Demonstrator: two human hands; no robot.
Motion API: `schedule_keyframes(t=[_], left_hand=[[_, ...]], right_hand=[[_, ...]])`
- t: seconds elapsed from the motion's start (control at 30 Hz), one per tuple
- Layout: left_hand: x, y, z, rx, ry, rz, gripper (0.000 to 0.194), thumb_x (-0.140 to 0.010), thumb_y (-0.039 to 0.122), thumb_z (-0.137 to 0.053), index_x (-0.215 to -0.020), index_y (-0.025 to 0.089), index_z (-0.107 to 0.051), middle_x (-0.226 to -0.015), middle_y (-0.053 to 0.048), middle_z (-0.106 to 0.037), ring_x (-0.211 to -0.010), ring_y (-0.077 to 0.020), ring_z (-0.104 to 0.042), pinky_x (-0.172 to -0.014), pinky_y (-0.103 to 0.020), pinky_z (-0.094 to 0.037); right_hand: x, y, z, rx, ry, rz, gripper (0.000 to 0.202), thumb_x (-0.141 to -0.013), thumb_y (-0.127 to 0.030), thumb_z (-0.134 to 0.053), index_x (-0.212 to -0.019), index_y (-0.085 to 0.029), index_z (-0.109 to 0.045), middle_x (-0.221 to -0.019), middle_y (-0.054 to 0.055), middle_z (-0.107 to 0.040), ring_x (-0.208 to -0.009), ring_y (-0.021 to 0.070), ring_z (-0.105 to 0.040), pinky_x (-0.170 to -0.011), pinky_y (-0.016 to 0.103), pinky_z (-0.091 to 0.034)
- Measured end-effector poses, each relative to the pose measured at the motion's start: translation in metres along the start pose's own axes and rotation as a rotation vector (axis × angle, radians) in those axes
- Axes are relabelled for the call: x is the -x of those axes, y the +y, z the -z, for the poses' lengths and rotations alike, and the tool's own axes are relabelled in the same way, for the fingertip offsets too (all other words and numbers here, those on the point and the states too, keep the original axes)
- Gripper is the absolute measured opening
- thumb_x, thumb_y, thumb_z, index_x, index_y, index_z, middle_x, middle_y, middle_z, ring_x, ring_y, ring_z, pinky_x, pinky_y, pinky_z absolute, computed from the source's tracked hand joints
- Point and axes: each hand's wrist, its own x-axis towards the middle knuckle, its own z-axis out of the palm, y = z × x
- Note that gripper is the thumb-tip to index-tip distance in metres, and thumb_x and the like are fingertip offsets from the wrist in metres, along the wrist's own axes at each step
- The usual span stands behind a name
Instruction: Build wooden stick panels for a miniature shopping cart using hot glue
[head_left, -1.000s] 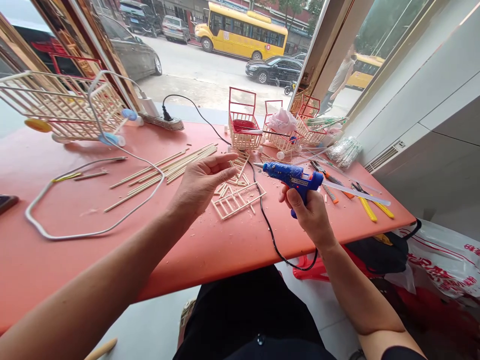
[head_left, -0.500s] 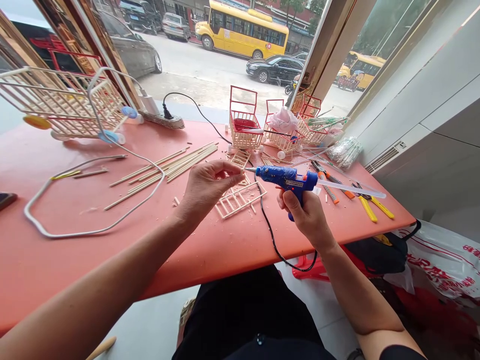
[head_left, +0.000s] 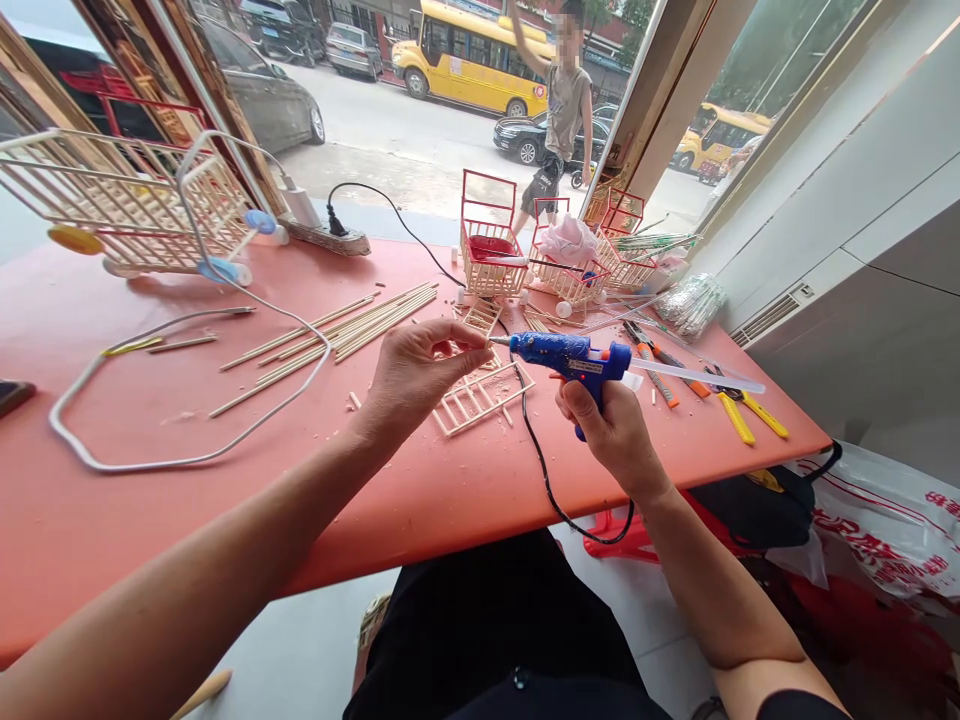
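Observation:
My right hand (head_left: 611, 425) is wrapped round the grip of a blue hot glue gun (head_left: 555, 350), whose nozzle points left. A clear glue stick (head_left: 697, 375) juts from the gun's back. The nozzle tip is at the fingertips of my left hand (head_left: 420, 375), which pinch a small wooden stick, mostly hidden by the fingers. Below them on the table lies a ladder-like frame of wooden sticks (head_left: 484, 400), and another small stick frame (head_left: 482, 316) sits just behind.
Long wooden sticks (head_left: 337, 335) lie left of centre beside a white cable (head_left: 135, 468). Miniature stick carts (head_left: 491, 265) stand at the back, with a larger cart (head_left: 142, 205) at left. Pliers (head_left: 739, 405) lie at right. The gun's black cord (head_left: 544, 470) hangs over the table's front edge.
Both hands and the glue gun hold nearly the same position, with the nozzle still at the left fingertips. Outside the window, a person has come into view.

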Motion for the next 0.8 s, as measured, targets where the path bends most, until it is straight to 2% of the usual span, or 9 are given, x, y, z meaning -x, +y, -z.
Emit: schedule_keyframes(t=[0.27,0.5,0.63,0.8], left_hand=[[0.001,0.000,-0.001,0.000,0.000,0.000,0.007,-0.072,0.026,-0.085,-0.077,0.022,-0.082,-0.073,0.000,-0.075,-0.066,-0.0130,-0.057,-0.064,-0.027,-0.043],[0.000,0.001,0.000,-0.005,0.025,0.021,0.008,-0.072,0.028,-0.085,-0.075,0.023,-0.082,-0.073,0.000,-0.075,-0.065,-0.0142,-0.058,-0.063,-0.027,-0.045],[-0.001,0.000,0.001,-0.027,0.004,0.032,0.008,-0.072,0.028,-0.085,-0.077,0.022,-0.082,-0.076,-0.002,-0.077,-0.066,-0.0146,-0.060,-0.063,-0.027,-0.046],[-0.002,0.000,0.002,-0.013,-0.041,0.088,0.011,-0.072,0.030,-0.085,-0.079,0.021,-0.084,-0.079,-0.004,-0.080,-0.068,-0.0162,-0.065,-0.068,-0.029,-0.051]], right_hand=[[0.000,0.000,0.000,0.053,0.007,0.005,0.066,-0.093,-0.084,-0.047,-0.072,-0.021,-0.050,-0.063,-0.002,-0.043,-0.057,0.0111,-0.037,-0.054,0.029,-0.031],[0.000,0.001,0.002,0.057,0.009,0.007,0.065,-0.094,-0.081,-0.050,-0.069,-0.021,-0.050,-0.062,-0.001,-0.045,-0.057,0.0120,-0.039,-0.054,0.029,-0.032],[0.004,-0.005,0.003,-0.013,-0.019,0.056,0.065,-0.092,-0.082,-0.053,-0.074,-0.020,-0.057,-0.068,0.003,-0.056,-0.062,0.0147,-0.049,-0.058,0.030,-0.039],[0.004,-0.008,0.011,-0.079,0.078,0.122,0.060,-0.094,-0.078,-0.055,-0.092,-0.020,-0.071,-0.084,0.008,-0.069,-0.073,0.0187,-0.059,-0.065,0.033,-0.048]])
